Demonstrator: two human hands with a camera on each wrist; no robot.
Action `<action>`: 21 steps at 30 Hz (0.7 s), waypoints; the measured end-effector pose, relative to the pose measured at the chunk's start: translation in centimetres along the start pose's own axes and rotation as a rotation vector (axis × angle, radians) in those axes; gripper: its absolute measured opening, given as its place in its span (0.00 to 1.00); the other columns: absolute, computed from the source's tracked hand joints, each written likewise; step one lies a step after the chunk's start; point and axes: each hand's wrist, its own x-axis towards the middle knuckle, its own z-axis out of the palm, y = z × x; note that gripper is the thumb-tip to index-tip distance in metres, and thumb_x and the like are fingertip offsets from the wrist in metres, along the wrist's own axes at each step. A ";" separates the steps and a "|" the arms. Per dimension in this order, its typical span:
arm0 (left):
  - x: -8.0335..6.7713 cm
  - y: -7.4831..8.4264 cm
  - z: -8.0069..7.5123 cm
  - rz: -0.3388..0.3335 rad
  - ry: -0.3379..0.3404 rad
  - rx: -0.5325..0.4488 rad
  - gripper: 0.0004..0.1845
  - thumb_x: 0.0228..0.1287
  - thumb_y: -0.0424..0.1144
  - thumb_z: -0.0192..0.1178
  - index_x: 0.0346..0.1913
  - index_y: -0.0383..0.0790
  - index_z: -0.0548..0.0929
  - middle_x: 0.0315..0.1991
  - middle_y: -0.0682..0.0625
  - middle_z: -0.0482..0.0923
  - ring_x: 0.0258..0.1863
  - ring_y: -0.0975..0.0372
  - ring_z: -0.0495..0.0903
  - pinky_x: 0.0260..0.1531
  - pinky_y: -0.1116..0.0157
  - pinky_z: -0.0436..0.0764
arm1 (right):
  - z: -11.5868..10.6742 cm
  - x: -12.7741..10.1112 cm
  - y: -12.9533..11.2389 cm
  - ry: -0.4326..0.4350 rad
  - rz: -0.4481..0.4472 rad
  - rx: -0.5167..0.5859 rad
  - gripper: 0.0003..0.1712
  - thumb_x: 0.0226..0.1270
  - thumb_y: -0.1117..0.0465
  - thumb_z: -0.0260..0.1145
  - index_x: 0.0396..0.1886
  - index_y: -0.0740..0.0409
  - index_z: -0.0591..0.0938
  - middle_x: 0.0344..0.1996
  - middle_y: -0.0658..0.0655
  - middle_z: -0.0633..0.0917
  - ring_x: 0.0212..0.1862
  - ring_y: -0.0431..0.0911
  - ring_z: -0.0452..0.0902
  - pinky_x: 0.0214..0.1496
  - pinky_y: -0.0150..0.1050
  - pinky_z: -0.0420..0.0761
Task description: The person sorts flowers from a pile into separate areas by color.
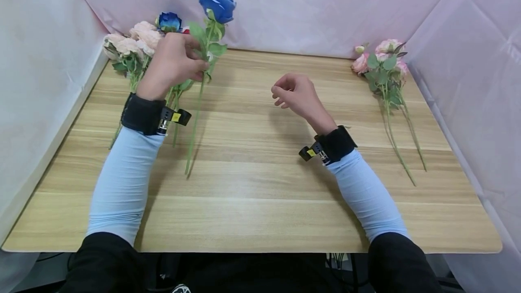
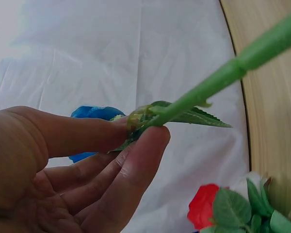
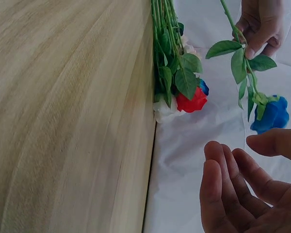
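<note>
Between thumb and fingers, my left hand [image 1: 175, 60] pinches the green stem of a blue artificial rose [image 1: 218, 4]. The bloom points up and away, and the long stem [image 1: 195, 123] slants down toward me over the table. In the left wrist view the thumb and a fingertip meet on the stem [image 2: 208, 87] just by its leaves. My right hand [image 1: 299, 96] hovers over the middle of the table, fingers loosely bent, holding nothing. The right wrist view shows its fingers [image 3: 233, 189] apart from the thumb, below the blue rose [image 3: 271, 114].
Behind my left hand lie pale cream flowers [image 1: 132, 42], another blue flower [image 1: 169, 21] and a red rose [image 3: 192, 100], stems toward me. Pink flowers [image 1: 384, 58] lie at the right back of the wooden table [image 1: 252, 211]. White cloth [image 1: 305, 12] encloses the back and sides.
</note>
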 end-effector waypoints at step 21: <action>-0.2 3.2 6.8 0.135 -0.095 0.045 0.18 0.68 0.34 0.65 0.59 0.33 0.81 0.42 0.40 0.91 0.27 0.61 0.90 0.34 0.66 0.86 | 2.9 -0.9 -1.3 -0.106 -0.072 0.075 0.11 0.78 0.59 0.62 0.46 0.62 0.85 0.40 0.70 0.88 0.39 0.62 0.88 0.35 0.39 0.89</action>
